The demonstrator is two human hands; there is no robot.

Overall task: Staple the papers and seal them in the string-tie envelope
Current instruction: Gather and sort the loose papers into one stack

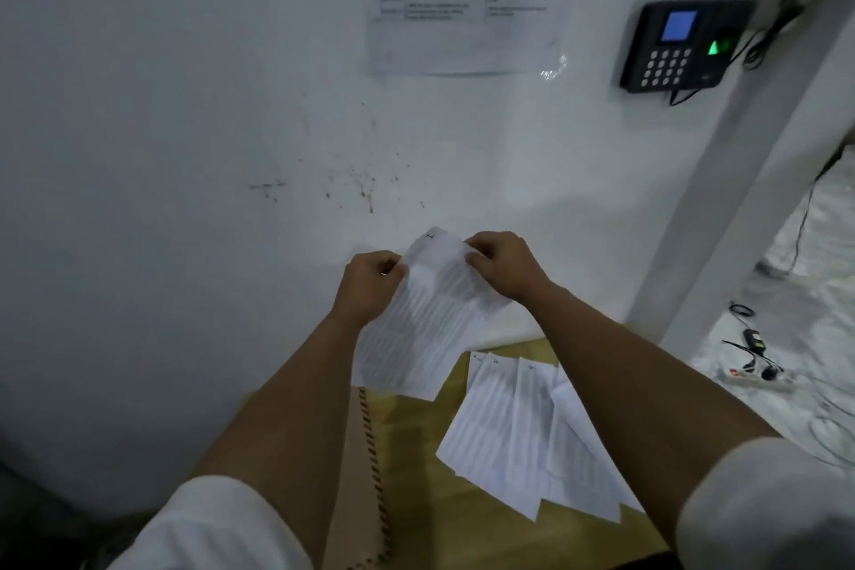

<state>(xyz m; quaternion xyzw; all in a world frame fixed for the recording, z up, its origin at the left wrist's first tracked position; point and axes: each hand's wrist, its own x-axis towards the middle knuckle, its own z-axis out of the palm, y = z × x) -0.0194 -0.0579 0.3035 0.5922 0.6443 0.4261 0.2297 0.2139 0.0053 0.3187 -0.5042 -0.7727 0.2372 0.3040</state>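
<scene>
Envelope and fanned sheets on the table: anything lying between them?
No: head view shows only bare yellow table between the envelope and the fanned sheets.

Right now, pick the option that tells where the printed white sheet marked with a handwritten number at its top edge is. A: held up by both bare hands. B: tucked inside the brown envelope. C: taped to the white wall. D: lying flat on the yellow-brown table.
A: the left hand and right hand each pinch the top of the printed white sheet, lifted above the table.

Your hands, left [370, 287] and right [504, 266], hold a sheet [425, 319] far; papers [523, 430] lie near-right on the table [416, 454], envelope [356, 477] near-left.
</scene>
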